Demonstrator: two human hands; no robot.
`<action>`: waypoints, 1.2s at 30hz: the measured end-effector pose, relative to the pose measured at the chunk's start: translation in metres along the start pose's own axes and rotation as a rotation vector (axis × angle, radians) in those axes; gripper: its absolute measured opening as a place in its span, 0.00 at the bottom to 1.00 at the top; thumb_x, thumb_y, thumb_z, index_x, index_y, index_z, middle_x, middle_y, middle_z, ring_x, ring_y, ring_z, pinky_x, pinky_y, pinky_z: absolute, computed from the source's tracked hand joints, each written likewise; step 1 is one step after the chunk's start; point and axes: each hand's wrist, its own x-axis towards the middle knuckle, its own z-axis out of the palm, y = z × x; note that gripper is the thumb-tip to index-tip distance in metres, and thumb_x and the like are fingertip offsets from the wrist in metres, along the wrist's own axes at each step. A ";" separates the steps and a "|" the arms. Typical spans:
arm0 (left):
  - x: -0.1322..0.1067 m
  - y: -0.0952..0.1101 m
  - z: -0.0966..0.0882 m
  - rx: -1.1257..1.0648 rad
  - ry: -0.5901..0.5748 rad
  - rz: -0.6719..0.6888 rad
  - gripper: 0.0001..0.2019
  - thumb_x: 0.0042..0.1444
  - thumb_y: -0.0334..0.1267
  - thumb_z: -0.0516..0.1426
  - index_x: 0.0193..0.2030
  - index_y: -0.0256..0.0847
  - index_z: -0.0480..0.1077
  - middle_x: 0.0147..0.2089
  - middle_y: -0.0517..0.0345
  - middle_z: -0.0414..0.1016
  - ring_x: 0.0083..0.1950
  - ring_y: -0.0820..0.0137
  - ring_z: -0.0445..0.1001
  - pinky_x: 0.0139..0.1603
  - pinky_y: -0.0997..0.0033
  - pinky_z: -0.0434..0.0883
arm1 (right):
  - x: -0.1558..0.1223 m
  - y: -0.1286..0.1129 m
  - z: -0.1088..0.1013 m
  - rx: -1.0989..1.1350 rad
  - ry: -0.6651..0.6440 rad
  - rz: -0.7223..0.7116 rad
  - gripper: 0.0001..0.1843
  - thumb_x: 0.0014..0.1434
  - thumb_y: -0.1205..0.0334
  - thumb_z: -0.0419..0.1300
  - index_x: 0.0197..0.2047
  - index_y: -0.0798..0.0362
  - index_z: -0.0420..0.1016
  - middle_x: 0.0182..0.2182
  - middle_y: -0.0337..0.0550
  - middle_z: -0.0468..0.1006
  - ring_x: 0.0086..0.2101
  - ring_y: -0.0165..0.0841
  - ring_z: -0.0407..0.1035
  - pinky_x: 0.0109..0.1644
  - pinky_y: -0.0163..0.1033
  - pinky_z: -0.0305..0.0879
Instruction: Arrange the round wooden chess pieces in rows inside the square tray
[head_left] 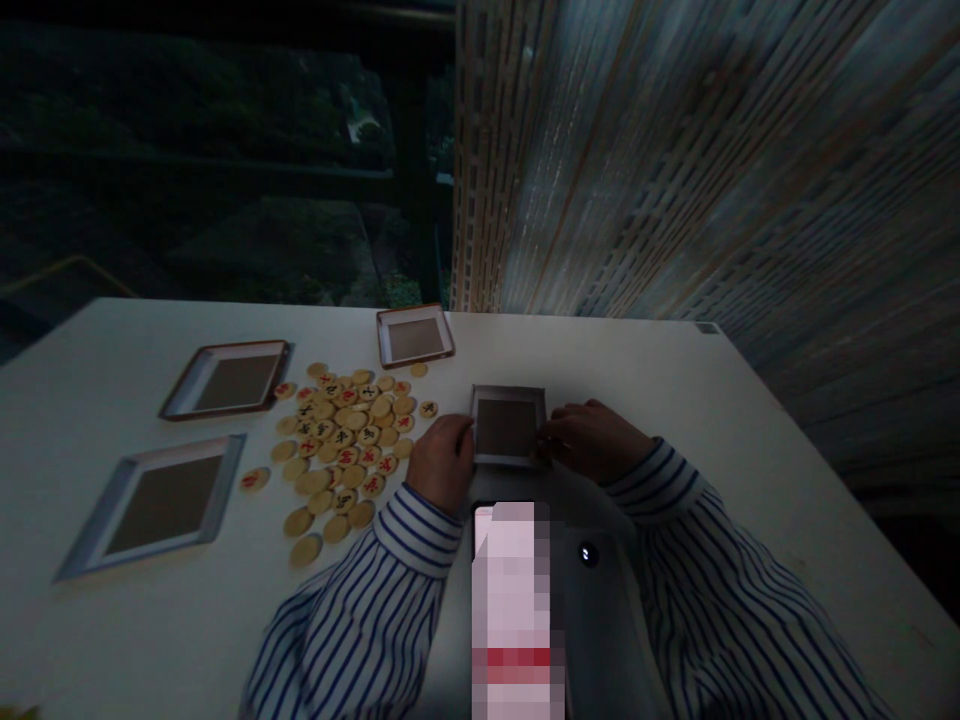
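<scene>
A small shallow tray (506,428) with pale walls and a brown-grey bottom lies on the table in front of me. My left hand (442,460) is closed on its left side, thumb at the rim. At the right side, my right hand (596,438) curls its fingers round the lower right corner; the exact grip there is dim. Just left of my left hand spreads a loose heap of round wooden Chinese chess pieces (343,437), some showing red or black characters, others blank sides.
On the white table (622,360) are a tray (416,362) at the back, a brown-rimmed tray (171,413) on the left and a larger tray (157,457) nearer. A phone (510,600), its screen blurred out, and a device with a lit display (586,554) lie between my forearms.
</scene>
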 end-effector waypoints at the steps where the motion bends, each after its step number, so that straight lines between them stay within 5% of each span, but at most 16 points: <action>1: 0.000 0.000 0.000 0.002 0.000 0.000 0.10 0.52 0.30 0.49 0.38 0.36 0.71 0.37 0.51 0.75 0.40 0.68 0.73 0.42 0.67 0.71 | 0.000 0.000 0.001 -0.002 -0.003 0.000 0.10 0.56 0.63 0.51 0.35 0.50 0.74 0.33 0.41 0.76 0.35 0.33 0.68 0.35 0.37 0.51; 36: 0.001 0.002 -0.002 0.008 -0.003 0.000 0.10 0.51 0.29 0.50 0.37 0.37 0.71 0.37 0.51 0.76 0.39 0.67 0.74 0.42 0.67 0.71 | 0.000 -0.003 -0.002 0.062 -0.056 0.000 0.12 0.55 0.65 0.51 0.35 0.49 0.75 0.34 0.41 0.77 0.36 0.32 0.69 0.38 0.37 0.53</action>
